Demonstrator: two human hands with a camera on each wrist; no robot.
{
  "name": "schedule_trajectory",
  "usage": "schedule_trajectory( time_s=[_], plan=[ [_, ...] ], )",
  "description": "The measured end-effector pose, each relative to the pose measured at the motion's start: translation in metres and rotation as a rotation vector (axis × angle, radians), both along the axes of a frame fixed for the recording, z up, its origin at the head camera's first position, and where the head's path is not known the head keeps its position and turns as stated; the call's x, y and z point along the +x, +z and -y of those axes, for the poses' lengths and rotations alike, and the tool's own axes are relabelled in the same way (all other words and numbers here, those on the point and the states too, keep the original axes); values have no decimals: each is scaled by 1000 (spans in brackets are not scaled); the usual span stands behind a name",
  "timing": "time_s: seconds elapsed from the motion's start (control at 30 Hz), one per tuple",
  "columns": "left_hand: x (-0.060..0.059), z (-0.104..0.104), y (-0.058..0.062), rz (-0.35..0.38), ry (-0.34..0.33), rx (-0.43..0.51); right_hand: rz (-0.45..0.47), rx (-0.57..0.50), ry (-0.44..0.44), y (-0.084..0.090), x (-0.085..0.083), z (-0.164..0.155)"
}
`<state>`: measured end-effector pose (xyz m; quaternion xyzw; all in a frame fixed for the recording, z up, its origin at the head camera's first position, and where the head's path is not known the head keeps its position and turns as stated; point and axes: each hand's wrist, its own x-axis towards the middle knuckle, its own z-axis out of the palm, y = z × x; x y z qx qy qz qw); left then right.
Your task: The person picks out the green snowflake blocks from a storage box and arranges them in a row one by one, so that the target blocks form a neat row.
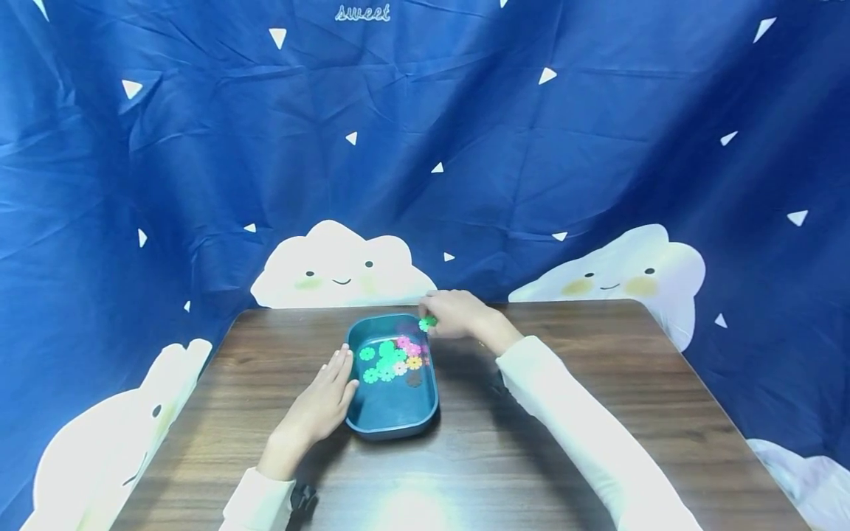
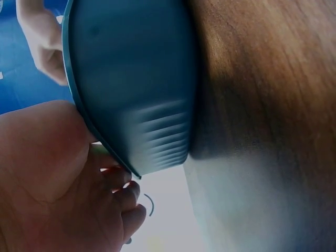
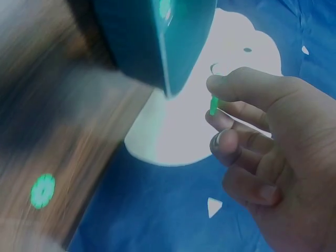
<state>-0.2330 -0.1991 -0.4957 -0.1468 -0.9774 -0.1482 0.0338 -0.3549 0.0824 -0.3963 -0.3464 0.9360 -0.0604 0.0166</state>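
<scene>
Green flower piece (image 1: pixel 428 323) pinched in the right hand (image 1: pixel 454 313), above the far right rim of the tray.
Nearer, the left hand (image 1: pixel 323 404) rests flat, fingers straight, against the teal tray (image 1: pixel 392 417) on the wooden table (image 1: pixel 598 383); more coloured flower pieces (image 1: pixel 392 359) lie inside.

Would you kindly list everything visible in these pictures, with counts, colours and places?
Tray: one, teal, mid-table.
Flower discs in tray: roughly ten, green, pink, orange, white, one dark, far half.
Green flower disc: one, pinched above tray's far right corner.
Loose green disc: one, on table by its edge.
Table: one, dark wood.
Backdrop cloth: one, blue with white clouds and triangles.
Left hand: flat against tray's left wall.
Right hand: pinching the disc.
</scene>
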Motion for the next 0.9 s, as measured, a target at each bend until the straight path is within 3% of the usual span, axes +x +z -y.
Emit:
schedule_trajectory(
  time_s=[0.37, 0.53, 0.9],
  plan=[
    [1, 2, -1, -4, -6, 1, -10, -18, -109, -1, -1, -55],
    [1, 2, 0, -1, -11, 8, -23, -43, -115, -4, -4, -79],
    [1, 0, 1, -6, -7, 16, -64, -64, -170, -31, -6, -120]
  ],
)
